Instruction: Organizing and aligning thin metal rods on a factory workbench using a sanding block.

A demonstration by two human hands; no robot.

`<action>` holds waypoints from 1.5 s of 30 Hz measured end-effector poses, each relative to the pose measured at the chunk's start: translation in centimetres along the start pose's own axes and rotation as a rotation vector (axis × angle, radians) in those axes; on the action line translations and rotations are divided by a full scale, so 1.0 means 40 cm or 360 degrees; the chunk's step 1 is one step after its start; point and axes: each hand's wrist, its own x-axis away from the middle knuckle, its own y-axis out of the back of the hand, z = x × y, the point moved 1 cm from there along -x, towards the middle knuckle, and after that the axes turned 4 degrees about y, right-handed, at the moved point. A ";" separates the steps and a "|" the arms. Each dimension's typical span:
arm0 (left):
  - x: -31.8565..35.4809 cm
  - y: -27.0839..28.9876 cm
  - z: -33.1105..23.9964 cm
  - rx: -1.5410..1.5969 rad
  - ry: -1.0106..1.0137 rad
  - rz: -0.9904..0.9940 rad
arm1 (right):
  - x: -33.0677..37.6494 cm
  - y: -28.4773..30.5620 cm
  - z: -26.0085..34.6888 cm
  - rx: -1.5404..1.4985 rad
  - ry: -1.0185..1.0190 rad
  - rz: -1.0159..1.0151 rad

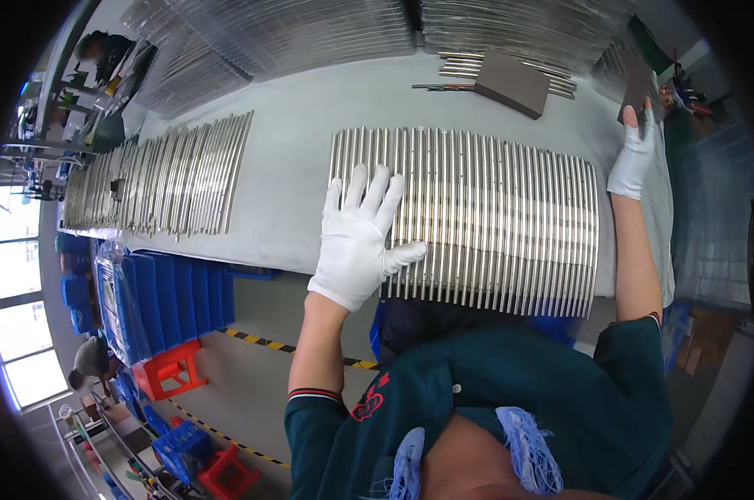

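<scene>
A row of shiny metal tubes (494, 218) lies side by side on the pale table, their near ends reaching past its front edge. My left hand (359, 242), in a white glove, rests flat on the left part of that row with its fingers spread. Off to the right, my right hand (634, 160) wears a white glove with bare thumb and fingertips. It grips a flat dark brown pad (635, 87), held upright beyond the row's far right corner. A thicker block (513, 83) of similar colour lies on more tubes at the back.
Another row of metal tubes (156, 179) lies at the left, with a small dark object (116, 190) on it. Clear plastic-wrapped stacks (327, 42) line the table's far side. Blue crates (177, 296) and a red stool (173, 369) stand on the floor at left. Two people are farther off.
</scene>
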 end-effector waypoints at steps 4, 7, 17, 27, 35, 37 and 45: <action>0.022 0.018 0.054 -0.0069 0.0071 0.0072 | -0.004 -0.014 0.027 0.0824 0.0429 -0.0018; 0.040 0.027 0.090 -0.0085 0.0160 0.0069 | -0.018 0.028 0.041 -0.0232 -0.0141 0.0024; 0.017 0.030 0.029 -0.0039 0.0083 -0.0010 | -0.072 0.128 0.081 -0.2241 -0.1217 0.0138; 0.011 0.016 -0.027 0.0074 -0.0034 0.0014 | -0.065 0.113 0.077 -0.2372 -0.1275 0.0133; 0.044 0.033 0.045 -0.0096 0.0095 0.0043 | -0.071 0.120 0.081 -0.2383 -0.1282 0.0161; 0.055 0.032 0.060 -0.0142 0.0174 0.0019 | -0.068 0.116 0.078 -0.2377 -0.1269 0.0157; 0.003 0.035 -0.061 0.0063 0.0001 0.0082 | -0.069 0.114 0.079 -0.2380 -0.1263 0.0163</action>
